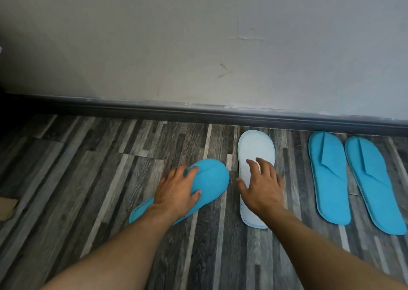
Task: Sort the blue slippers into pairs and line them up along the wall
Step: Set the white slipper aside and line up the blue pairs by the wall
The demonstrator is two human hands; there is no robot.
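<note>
- Currently the left hand (176,188) grasps a blue slipper (198,186) around its toe end, fingers over the upper, thumb on the near edge. The slipper lies skewed, heel trailing back past the wrist.
- Right hand (262,183) is spread flat, nothing gripped, resting on a pale slipper (254,148) that looks to be sole-up, toe towards the skirting board (198,109).
- Judgement: the step is pairing these two. Rotate the blue one until parallel with the pale one and set it just left of the right hand, toe at the same line.
- The pale one probably needs flipping, or it won't match.
- To the right of the right hand, well apart: a finished pair (353,179) lies flat, toes near the skirting. Use it as the alignment reference.
- Floor (88,179) left of the left hand is open; only a cardboard scrap (6,208) at the far left edge. Nothing blocks the move.
</note>
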